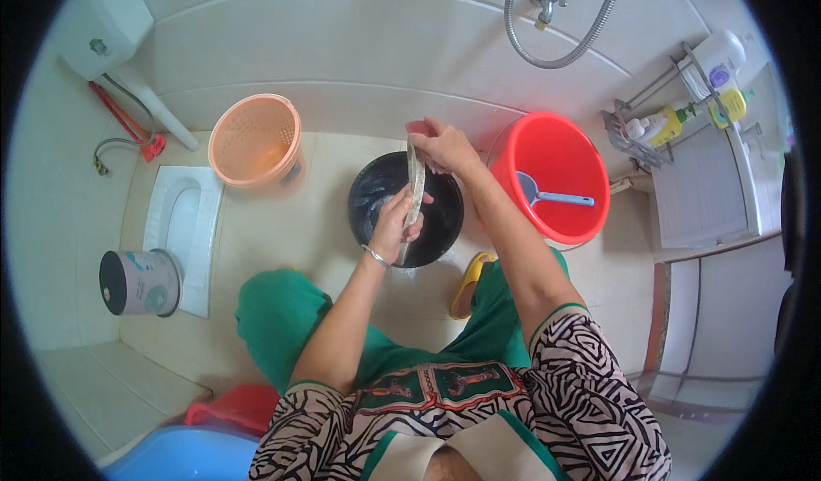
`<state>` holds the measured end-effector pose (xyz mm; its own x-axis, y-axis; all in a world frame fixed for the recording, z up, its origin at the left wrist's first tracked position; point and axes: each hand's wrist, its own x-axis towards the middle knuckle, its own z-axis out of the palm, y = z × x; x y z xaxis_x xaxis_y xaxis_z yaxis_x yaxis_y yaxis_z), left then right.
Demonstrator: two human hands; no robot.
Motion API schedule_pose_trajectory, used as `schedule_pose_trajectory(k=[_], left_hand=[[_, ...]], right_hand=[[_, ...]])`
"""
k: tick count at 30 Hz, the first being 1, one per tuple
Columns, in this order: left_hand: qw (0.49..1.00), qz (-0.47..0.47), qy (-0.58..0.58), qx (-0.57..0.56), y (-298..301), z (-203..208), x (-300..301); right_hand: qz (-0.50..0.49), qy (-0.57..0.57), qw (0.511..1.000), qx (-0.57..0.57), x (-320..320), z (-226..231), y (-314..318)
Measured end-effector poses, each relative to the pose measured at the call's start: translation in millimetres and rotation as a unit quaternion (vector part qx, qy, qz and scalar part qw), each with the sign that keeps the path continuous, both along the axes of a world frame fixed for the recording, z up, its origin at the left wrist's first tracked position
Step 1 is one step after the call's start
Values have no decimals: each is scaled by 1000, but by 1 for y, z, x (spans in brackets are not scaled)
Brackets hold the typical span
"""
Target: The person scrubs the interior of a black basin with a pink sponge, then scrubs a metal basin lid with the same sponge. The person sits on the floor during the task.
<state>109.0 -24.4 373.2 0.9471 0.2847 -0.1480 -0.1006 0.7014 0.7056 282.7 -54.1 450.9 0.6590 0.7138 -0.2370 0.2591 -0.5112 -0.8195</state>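
At centre frame, a person stretches a pale strip of cloth (pixel 416 192) over a black basin (pixel 376 192) on the tiled floor (pixel 282 233). The right hand (pixel 443 147) has its grip clamped on the strip's top, the left hand (pixel 395 224) clamped lower down. A red bucket (pixel 556 152) with a blue scoop (pixel 547 195) stands right; an orange basket (pixel 255 139) left.

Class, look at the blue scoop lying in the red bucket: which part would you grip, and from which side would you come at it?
Grip the blue scoop by its long straight handle, near the free end that points toward the wall of the red bucket. Come from above through the open top, probably on the person's right side. The bowl end lies low inside; the handle is slim enough to close fingers around.
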Motion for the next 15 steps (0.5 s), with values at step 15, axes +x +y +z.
schedule_pose_trajectory(k=[15], left_hand=[[999,-20,-38,28,-5,26,10]], right_hand=[[-10,559,765,320,-12,3,-63]])
